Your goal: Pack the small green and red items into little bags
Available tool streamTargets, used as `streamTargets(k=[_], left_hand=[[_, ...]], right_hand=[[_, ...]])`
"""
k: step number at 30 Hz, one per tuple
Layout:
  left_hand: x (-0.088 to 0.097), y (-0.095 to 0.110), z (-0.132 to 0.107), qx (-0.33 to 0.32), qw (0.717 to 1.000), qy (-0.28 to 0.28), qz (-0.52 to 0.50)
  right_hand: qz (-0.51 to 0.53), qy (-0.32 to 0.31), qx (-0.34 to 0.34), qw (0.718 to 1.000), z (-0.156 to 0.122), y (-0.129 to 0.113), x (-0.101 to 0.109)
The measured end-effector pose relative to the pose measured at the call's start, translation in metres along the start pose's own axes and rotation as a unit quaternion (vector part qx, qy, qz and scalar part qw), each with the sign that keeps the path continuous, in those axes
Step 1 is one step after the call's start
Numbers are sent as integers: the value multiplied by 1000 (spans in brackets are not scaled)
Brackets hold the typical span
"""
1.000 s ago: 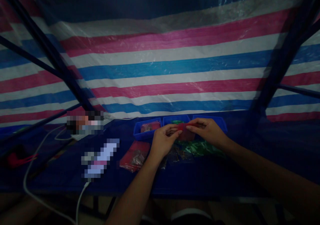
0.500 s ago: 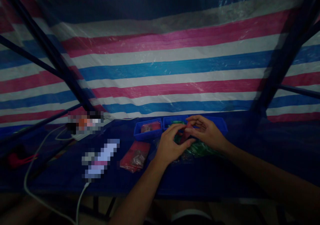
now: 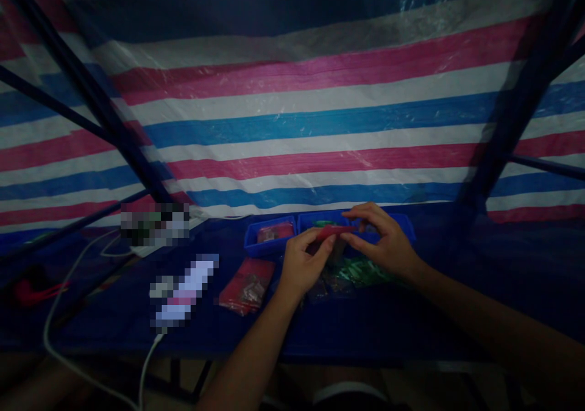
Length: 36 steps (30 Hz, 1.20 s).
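Observation:
A small red packet [image 3: 333, 232] lies pinched between the thumb and fingers of my left hand [image 3: 304, 264]. My right hand [image 3: 388, 240] is at the packet's other end, thumb below and curled fingers above, seemingly holding that end. Beneath both hands are green plastic packets [image 3: 365, 271] and clear bags [image 3: 336, 283], partly hidden. Just behind the hands stands a blue tray [image 3: 304, 222] with something green in it. To its left, a smaller blue tray [image 3: 249, 240] contains red packets. A red packet with a clear front [image 3: 249, 286] rests on the table, left of my left hand.
A blurred-out phone-like object [image 3: 187, 292] with a white cable [image 3: 147, 356] lies on the blue table [image 3: 388, 332]. Further left is a white power strip [image 3: 150, 246]. Blue metal posts [image 3: 86, 88] frame a striped plastic sheet [image 3: 311, 118] behind.
The red packet has turned from upright to nearly level. My left hand has shifted slightly left and its fingers have closed on the packet; my right hand has risen slightly.

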<state>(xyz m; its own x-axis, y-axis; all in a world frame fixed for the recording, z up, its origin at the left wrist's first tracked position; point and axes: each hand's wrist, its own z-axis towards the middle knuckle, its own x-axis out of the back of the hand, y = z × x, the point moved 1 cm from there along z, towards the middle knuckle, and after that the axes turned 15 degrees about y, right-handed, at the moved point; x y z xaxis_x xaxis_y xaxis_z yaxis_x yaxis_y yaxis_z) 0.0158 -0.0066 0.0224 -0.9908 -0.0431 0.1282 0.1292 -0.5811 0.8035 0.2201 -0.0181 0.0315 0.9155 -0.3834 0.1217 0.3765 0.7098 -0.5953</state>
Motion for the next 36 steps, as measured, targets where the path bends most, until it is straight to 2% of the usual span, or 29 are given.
streamTargets(k=[2,4,8,15,20,28,33,36], left_hand=[[0,-1,-1,3,1000,-20,4],[-1,-2,-2,16,1000,-25,4],[-4,-4,-3,45,999,-17,-16],[-4,-6,-2,63,998,-7,-5],[-5,-8,-2,75,997,-34,-8],[-7,-7,-1,98,993,-59,4],[-4,-10,1,90,995,-35,5],[-5,-14,3,120,992,-17,-42]], right_hand=[[11,-21,27,999,1,-1,-1],[28,-35,23,999,0,-1,-2],[50,-48,-26,997,-2,5,-5],[96,-21,-117,988,-3,11,-5],[100,-41,-138,985,-3,12,-5],[91,-1,-181,979,0,15,-2],[132,37,-241,961,0,16,-4],[139,64,-260,953,0,20,-6]])
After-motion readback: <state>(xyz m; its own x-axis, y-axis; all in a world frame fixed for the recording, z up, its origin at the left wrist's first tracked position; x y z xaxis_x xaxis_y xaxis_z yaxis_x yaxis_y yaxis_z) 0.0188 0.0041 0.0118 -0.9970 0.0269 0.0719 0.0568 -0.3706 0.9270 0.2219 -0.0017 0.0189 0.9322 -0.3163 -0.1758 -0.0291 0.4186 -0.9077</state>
